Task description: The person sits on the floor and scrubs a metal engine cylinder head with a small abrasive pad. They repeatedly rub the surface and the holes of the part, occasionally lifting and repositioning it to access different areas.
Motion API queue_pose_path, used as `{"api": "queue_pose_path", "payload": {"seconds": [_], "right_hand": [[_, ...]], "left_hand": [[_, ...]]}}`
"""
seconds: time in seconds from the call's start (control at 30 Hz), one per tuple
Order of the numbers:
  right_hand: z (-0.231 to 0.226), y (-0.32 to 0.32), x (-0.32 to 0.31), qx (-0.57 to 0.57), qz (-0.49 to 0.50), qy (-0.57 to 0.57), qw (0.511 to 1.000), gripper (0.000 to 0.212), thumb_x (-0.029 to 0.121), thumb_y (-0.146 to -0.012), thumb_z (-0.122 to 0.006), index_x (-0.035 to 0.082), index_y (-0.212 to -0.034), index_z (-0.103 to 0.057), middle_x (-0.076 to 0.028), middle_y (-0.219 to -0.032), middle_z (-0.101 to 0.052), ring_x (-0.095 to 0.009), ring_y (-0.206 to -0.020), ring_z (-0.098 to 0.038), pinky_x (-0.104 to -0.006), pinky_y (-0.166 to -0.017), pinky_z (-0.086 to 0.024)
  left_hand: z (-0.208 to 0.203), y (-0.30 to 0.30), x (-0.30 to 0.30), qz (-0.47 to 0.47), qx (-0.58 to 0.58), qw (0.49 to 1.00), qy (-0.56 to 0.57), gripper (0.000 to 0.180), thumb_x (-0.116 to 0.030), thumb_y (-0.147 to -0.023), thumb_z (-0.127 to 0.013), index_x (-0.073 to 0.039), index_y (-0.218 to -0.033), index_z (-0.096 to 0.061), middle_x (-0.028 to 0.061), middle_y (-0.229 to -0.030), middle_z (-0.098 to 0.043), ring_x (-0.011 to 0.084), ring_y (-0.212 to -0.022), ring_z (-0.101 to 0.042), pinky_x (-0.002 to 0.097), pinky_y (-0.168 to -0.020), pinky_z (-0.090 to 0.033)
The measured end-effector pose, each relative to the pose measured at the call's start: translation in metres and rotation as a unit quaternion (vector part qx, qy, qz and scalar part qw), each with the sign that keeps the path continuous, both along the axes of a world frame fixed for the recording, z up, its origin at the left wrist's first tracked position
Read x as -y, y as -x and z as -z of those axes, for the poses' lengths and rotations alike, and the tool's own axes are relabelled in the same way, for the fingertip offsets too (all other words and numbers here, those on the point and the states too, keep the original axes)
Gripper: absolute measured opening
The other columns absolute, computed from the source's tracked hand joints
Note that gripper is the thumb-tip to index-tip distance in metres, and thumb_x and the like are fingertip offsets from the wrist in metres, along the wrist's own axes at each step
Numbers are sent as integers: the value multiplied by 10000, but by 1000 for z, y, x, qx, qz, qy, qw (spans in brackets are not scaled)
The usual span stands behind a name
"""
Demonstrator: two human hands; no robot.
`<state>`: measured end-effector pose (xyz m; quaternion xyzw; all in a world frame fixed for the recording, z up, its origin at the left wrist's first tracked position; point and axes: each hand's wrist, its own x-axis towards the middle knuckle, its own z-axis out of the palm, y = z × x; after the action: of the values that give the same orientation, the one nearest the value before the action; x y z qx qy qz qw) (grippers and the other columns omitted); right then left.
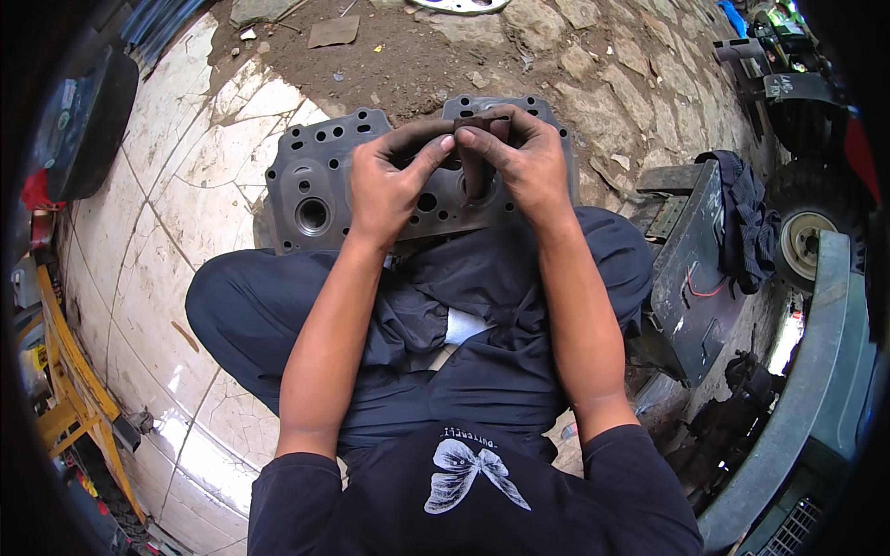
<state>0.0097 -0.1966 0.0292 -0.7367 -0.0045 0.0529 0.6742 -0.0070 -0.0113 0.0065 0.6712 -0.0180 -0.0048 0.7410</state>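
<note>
A grey metal cylinder head [320,185] with several round bores and bolt holes lies flat on the ground in front of my crossed legs. Above its middle, my left hand [391,176] and my right hand [524,162] meet fingertip to fingertip. Both pinch a small dark brown strip, like a folded piece of abrasive paper [477,157], which hangs down from my right hand's fingers over one of the bores. My fingers are dirty with grease.
A cracked pale concrete slab [176,232] lies to the left, bare soil and stones ahead. A dark metal box with red wire [691,278] and a cloth on it stands at my right. A small wheel [805,243] and machinery sit far right; a yellow frame [69,389] at left.
</note>
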Motion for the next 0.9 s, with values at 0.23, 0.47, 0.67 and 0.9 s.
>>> {"api": "queue_pose_path", "payload": {"seconds": [0.23,0.47,0.67,0.9], "right_hand": [[1,-1,4,-44,-3,1,999,319,282,-841,-926,44,-1009,-795,-1,-820,-738,-60,-743,-650,-242,-653,-515],[11,-6,5,32,-15,-36,999,319,292,-884,-887,56,-1085,-814,-9,-878,-769,-54,-768,-637,-236,-680,-511],[4,-4,5,3,-20,15,1000,322,251,-885,-884,48,-1122,-809,-19,-919,-784,-77,-789,-662,-234,-728,-531],[-7,-2,1,19,-18,39,999,295,209,-889,-872,36,-1117,-801,-70,-963,-807,-106,-849,-734,-264,-766,-582]], "left_hand": [[-3,4,4,41,10,999,-11,329,-87,-883,-857,34,-1177,-771,113,-1068,-810,156,-995,-759,307,-913,-587],[5,0,1,-8,3,1000,27,258,-59,-888,-844,15,-1129,-791,96,-1062,-811,149,-974,-753,296,-901,-581],[3,1,-1,-8,-8,1000,-11,285,-92,-887,-846,3,-1151,-800,92,-1059,-817,142,-976,-754,298,-901,-581],[3,1,0,-9,5,1000,-9,262,-122,-924,-819,-3,-1156,-803,104,-1053,-819,143,-968,-751,301,-892,-577]]}}
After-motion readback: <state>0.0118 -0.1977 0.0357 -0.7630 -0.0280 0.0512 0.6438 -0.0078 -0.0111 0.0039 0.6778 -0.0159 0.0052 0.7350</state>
